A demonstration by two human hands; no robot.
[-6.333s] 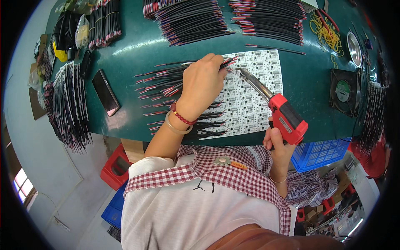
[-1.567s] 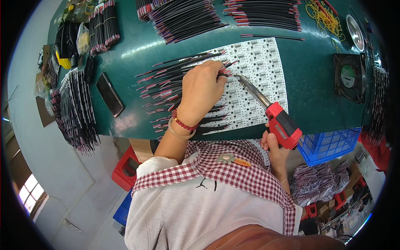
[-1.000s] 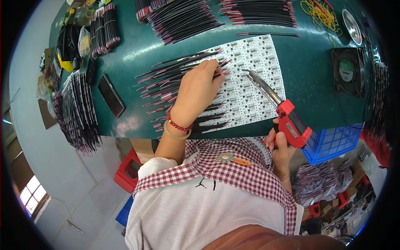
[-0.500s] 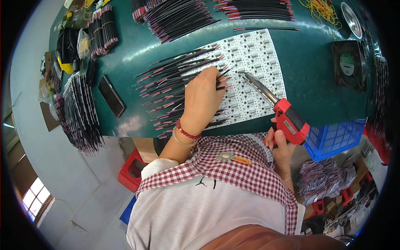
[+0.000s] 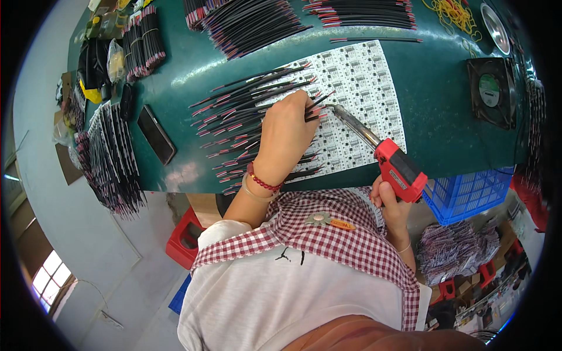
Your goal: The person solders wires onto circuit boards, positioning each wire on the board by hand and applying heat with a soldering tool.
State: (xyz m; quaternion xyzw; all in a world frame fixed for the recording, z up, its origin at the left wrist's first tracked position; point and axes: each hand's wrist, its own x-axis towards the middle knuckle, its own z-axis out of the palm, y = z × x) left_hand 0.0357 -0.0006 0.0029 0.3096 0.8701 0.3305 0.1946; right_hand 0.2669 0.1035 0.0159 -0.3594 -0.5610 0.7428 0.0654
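Note:
A white sheet of small circuit boards (image 5: 357, 88) lies on the green table, with several black cables (image 5: 234, 111) laid in a row across its left side. My left hand (image 5: 288, 126) is closed on a black cable (image 5: 313, 112) above the sheet, its red and white wire ends pointing right. In my right hand (image 5: 389, 199) is a red and black soldering gun (image 5: 401, 169). The gun's thin tip meets or nearly meets the held cable's end; exact contact is too small to tell.
Bundles of cables (image 5: 252, 26) lie at the back. A phone (image 5: 156, 134) rests on the left, beside hanging strips with wires (image 5: 111, 158). To the right stands a black fan (image 5: 490, 92), near yellow rubber bands (image 5: 451, 17). A blue crate (image 5: 468, 196) is below the right edge.
The soldering gun has moved left and slightly down, bringing its tip to the cable end at my left hand. My left hand has barely shifted.

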